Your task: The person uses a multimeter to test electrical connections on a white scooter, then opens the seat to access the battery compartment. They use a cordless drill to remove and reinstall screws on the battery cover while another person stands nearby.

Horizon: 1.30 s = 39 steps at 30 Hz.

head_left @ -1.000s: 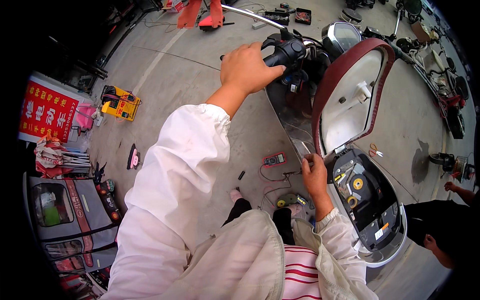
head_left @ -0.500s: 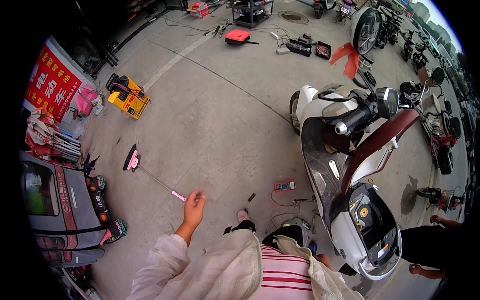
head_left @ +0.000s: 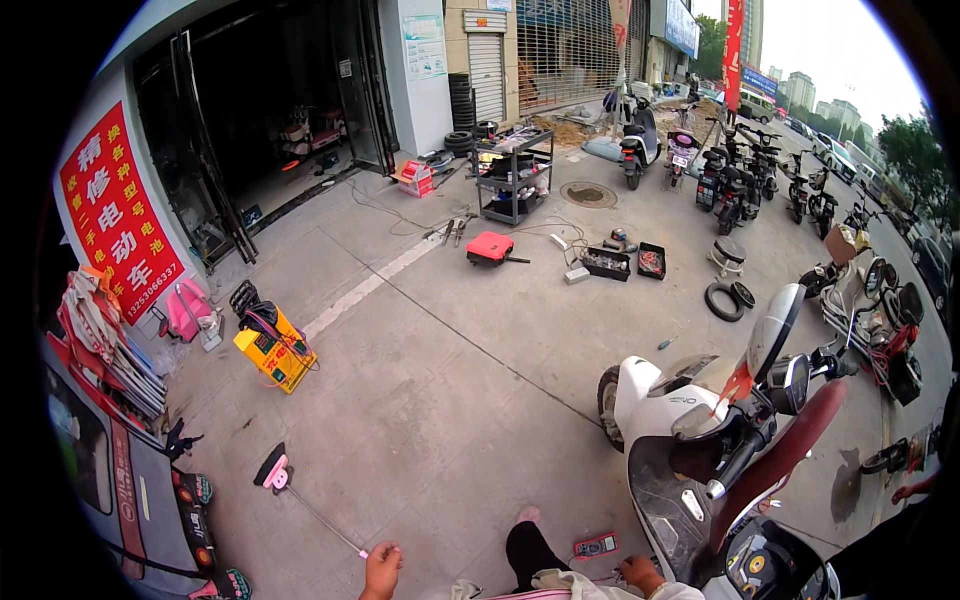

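Observation:
At the lower edge, my left hand (head_left: 382,570) is loosely curled, and nothing shows in it. Close beside it in the picture is the pink handle end of a small broom (head_left: 318,517), which lies on the paving. My right hand (head_left: 640,573) is low beside a white electric scooter (head_left: 652,402), fingers curled in; whatever they may hold is hidden. Just left of that hand, a red-framed multimeter (head_left: 597,546) lies on the ground. The scooter's dark red seat (head_left: 790,455) is tipped up over its open storage compartment (head_left: 765,565).
A yellow charger box (head_left: 277,350) stands at left, near a grey vehicle cover (head_left: 150,520). Farther out are a red case (head_left: 490,248), a tool cart (head_left: 515,180), parts trays (head_left: 606,264) and a tyre (head_left: 724,302). Another person's hand (head_left: 908,492) shows at the right edge.
The view has tilted up, so the ground things sit lower and the shopfront shows. My left hand is lower in the picture, my right hand shows more clearly, and one leg is farther forward.

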Available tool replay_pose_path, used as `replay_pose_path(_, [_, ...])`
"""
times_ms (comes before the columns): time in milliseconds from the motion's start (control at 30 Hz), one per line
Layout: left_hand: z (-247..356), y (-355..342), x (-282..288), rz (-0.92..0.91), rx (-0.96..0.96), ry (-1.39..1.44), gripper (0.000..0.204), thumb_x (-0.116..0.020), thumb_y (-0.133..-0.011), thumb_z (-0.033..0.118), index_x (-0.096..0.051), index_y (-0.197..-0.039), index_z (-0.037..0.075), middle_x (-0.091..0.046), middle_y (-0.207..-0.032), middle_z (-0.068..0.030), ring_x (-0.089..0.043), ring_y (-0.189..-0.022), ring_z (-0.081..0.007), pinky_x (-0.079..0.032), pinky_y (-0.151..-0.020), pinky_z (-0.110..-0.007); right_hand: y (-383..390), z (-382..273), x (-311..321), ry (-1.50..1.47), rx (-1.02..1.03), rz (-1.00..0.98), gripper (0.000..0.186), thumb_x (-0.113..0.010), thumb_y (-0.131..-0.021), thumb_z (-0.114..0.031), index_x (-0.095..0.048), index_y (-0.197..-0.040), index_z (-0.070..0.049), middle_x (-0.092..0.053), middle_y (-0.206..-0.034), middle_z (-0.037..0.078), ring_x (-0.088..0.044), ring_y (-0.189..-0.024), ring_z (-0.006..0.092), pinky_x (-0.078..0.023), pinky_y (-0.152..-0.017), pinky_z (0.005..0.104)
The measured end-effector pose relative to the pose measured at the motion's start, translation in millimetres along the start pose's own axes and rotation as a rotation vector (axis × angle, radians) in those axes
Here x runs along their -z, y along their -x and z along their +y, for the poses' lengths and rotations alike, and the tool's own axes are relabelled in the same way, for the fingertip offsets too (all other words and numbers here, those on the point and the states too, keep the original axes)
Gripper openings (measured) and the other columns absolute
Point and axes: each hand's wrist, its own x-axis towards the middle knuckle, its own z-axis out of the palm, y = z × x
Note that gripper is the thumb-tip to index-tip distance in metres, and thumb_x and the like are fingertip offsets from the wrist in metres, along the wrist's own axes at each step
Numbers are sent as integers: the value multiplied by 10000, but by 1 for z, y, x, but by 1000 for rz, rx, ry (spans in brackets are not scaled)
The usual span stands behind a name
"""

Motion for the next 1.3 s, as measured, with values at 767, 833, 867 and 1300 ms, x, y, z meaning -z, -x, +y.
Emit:
replay_pose_path(767, [107, -428, -8, -44, 457, -283, 304, -584, -956, 229, -655, -1095, -31, -685, -867, -107, -645, -716, -183, -536, -630, -321, -264, -394, 146, 23, -92, 84, 341, -614, -928, -320, -738, -931, -2, -732, -717, 94, -717, -634, 204, -573, -658, 356])
replay_pose_path(833, [145, -496, 17, -6, 422, -288, 299, -585, -955, 224, -656, -1088, -34, -685, -866, -108, -645, -715, -183, -536, -628, -318, -265, -431, 153, -76, -182, 66, 339, -611, -929, -317, -736, -943, -2, -731, -710, 84, -713, -623, 194, -574, -632, 345])
replay_pose_path(867, [164, -525, 35, 27, 400, -282, 297, -586, -954, 221, -657, -1085, -36, -685, -866, -108, -646, -714, -183, -536, -627, -317, -271, -467, 161, -68, -202, 3, 333, -608, -933, -291, -723, -970, 19, -731, -728, 97, -714, -626, 194, -576, -611, 348])
replay_pose_path(1300, [372, -919, -90, -267, 73, -532, 318, -591, -962, 255, -656, -1132, -5, -697, -908, -102, -652, -743, -179, -527, -649, -316, -403, -635, 172, -288, -107, 274, 377, -627, -915, -304, -720, -981, 55, -748, -860, 155, -737, -727, 247, -580, -705, 397])
